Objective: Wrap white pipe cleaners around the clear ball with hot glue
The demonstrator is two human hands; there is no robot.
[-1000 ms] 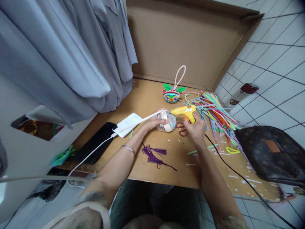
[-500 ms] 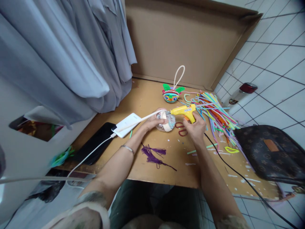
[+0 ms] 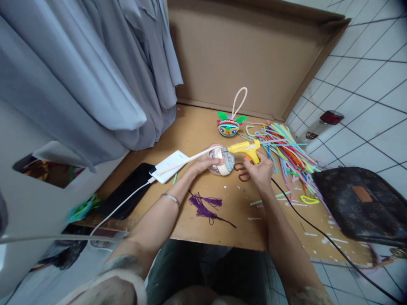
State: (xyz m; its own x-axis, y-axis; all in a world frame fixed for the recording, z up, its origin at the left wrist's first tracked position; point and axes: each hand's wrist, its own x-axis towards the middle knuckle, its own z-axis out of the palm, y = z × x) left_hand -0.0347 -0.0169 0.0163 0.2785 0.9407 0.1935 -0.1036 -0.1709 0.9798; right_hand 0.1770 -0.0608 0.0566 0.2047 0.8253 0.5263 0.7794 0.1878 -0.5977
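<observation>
My left hand (image 3: 206, 161) is closed around a clear round plastic ball (image 3: 229, 162) with pale bits showing in it. A cream strip (image 3: 224, 170) runs across the ball, and a long end of the same colour trails left over my wrist. In my right hand (image 3: 259, 169) is a yellow hot glue gun (image 3: 244, 147), its metal nozzle pointing left and meeting the top of the strip. Red-handled scissors (image 3: 243, 173) lie between my hands. A colourful animal-head ornament (image 3: 228, 127) with green ears and a white loop stands behind them.
Purple tassels (image 3: 203, 206) lie near the front edge. To the right are a pile of coloured pipe cleaners (image 3: 289, 152) and a brown patterned bag (image 3: 362, 205). A white power bank (image 3: 169, 167) and a black phone-like slab (image 3: 127, 192) lie left. The glue gun's black cord (image 3: 305, 220) crosses the table.
Hardly anything differs. My right hand and the glue gun have shifted very slightly, with the nozzle still at the strip.
</observation>
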